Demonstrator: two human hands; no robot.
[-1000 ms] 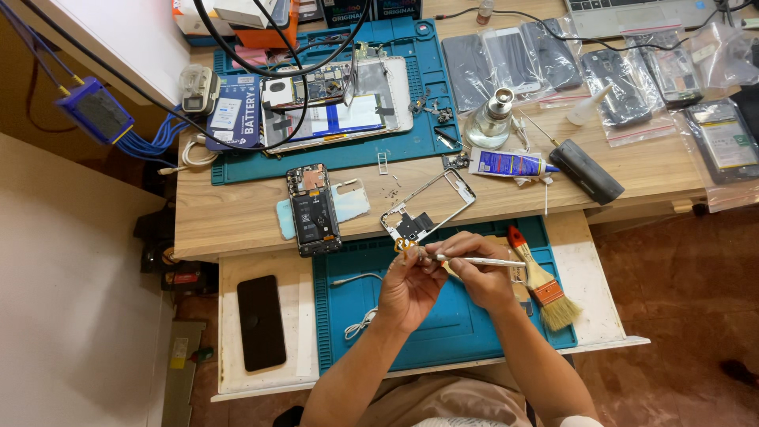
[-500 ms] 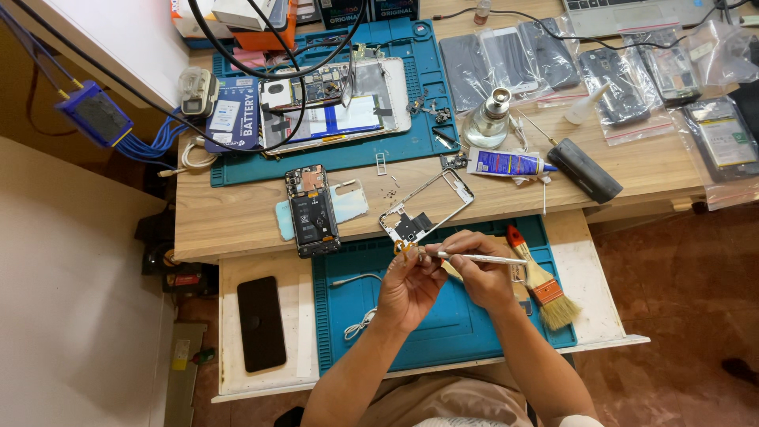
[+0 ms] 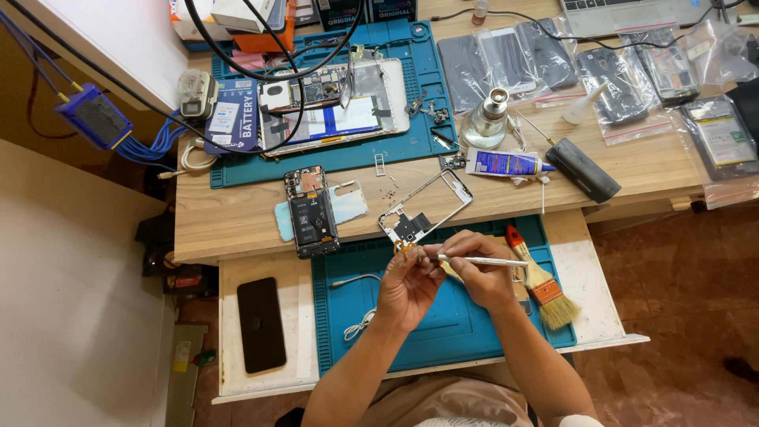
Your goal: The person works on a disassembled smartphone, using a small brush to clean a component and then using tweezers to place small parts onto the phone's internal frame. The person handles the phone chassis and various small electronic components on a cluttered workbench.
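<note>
My left hand [image 3: 406, 283] pinches a small orange flex part [image 3: 404, 247] above the lower blue work mat [image 3: 451, 332]. My right hand [image 3: 477, 269] grips a thin silver tool [image 3: 482, 260], held level with its tip at that part. Both hands meet just below a white phone frame [image 3: 425, 209] that lies across the desk edge. An opened phone body [image 3: 310, 211] with its boards exposed rests to the left of the frame, partly on a pale blue back cover [image 3: 348, 204].
A brush [image 3: 539, 281] with an orange ferrule lies right of my hands. A black phone [image 3: 261, 323] lies on the white pull-out shelf. The upper desk holds a blue mat [image 3: 411, 142] with a dismantled tablet, a glue tube [image 3: 506, 164], a glass bottle [image 3: 488, 119] and bagged phones.
</note>
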